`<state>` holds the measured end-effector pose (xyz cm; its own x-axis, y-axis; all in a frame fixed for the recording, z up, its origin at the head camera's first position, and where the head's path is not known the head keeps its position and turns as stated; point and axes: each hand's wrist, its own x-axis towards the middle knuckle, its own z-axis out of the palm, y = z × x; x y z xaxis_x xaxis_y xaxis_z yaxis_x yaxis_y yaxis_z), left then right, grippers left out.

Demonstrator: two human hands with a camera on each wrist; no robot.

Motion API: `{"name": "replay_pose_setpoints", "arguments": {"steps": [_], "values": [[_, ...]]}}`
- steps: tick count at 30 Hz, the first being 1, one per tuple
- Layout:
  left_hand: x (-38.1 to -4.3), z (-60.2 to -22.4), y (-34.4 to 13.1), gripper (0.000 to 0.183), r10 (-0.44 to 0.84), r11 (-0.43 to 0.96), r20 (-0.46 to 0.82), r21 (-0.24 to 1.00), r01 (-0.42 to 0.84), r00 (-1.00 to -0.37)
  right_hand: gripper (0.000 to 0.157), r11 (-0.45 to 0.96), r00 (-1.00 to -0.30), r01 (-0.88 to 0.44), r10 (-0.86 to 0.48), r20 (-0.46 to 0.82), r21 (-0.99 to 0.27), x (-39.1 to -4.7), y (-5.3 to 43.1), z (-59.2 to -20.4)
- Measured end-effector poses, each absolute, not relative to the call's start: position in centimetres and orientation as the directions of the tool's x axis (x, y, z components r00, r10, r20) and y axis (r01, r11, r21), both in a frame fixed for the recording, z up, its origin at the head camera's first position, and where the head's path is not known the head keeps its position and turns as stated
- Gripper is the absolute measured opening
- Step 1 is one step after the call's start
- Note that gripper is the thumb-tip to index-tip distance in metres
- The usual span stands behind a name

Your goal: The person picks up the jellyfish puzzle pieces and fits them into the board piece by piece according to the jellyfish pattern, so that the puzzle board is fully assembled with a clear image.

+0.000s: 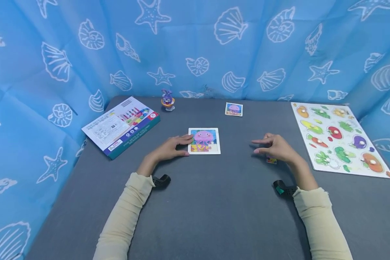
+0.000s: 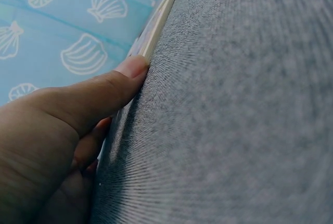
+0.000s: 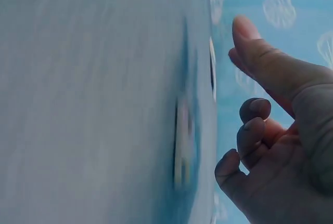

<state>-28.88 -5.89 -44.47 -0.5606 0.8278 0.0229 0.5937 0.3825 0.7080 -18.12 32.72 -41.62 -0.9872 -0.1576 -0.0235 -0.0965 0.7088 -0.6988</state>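
Observation:
A square jigsaw puzzle in a white frame (image 1: 219, 144) lies mid-table, showing a pink jellyfish; its lower right corner shows bare white backing. My left hand (image 1: 170, 148) rests at its left side, fingertips over the frame's edge and thumb at the lower left corner. In the left wrist view the thumb (image 2: 132, 67) touches the frame's edge. Off to the right, my right hand (image 1: 274, 146) hovers with nothing in it, index finger and thumb extended and apart, the other fingers bent. Partly hidden below it, a small colourful puzzle piece (image 1: 271, 160) lies on the table.
A small jellyfish picture card (image 1: 234, 109) lies behind the puzzle. At the back left stand a purple toy figure (image 1: 167, 100) and a flat box (image 1: 121, 126). A vegetable peg board (image 1: 341, 141) lies at the right. A blue shell-print curtain (image 1: 195, 47) borders the grey table.

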Motion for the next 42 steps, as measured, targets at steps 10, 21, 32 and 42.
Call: {"name": "replay_pose_setpoints", "arguments": {"steps": [10, 21, 32, 42], "values": [[-29.1, -44.5, -5.9, 0.057, 0.828, 0.392, 0.006, 0.708, 0.587, -0.56, 0.046, 0.754, -0.983, -0.032, -0.144, -0.117, -0.656, -14.5, 37.0, -41.4], [-28.8, -44.5, -5.6, 0.056, 0.828, 0.387, 0.006, 0.716, 0.58, -0.56, 0.04, 0.783, -0.99, -0.052, -0.122, -0.07, -0.619, -14.2, 37.5, -42.0], [-28.9, -44.4, -5.8, 0.057, 0.831, 0.381, 0.018, 0.711, 0.591, -0.557, 0.03, 0.791, -0.995, -0.058, -0.094, -0.027, -0.609, -14.8, 37.6, -42.5], [-28.8, -44.3, -5.8, 0.057, 0.831, 0.377, 0.016, 0.718, 0.585, -0.556, 0.025, 0.775, -0.989, -0.147, -0.131, 0.071, -0.615, -15.3, 37.0, -43.0]]}}
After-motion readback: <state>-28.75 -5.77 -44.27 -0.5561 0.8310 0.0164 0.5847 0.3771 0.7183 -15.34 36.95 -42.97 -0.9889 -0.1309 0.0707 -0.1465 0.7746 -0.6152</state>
